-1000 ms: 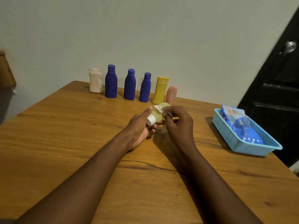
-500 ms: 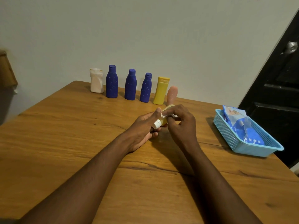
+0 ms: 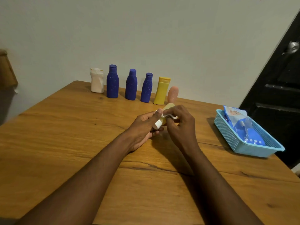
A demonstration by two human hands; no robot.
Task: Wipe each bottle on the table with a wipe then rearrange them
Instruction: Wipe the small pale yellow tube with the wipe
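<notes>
the small pale-yellow bottle was held at mid-frame over the bench, tilted, with its white cap toward the lower left. the left hand had its grip curled round the cap end, thumb on top. the right hand had its grip pinched on a white wipe, pressed against the bottle's body.

along the bench's far edge, in the upper centre against the wall, stood a row: a white bottle, three blue bottles, a yellow bottle and a pink bottle. narrow gaps parted them, though the pink one stood just beside the yellow. the held bottle's far end came near the foot of the pink one.

at the right of the frame a blue basket sat close to the bench's right edge, holding a blue pack of wipes. a strip of bare wood lay between it and the right hand. wide bare wood spread across the left and lower frame, to the left edge. a dark door stood beyond the right edge.
</notes>
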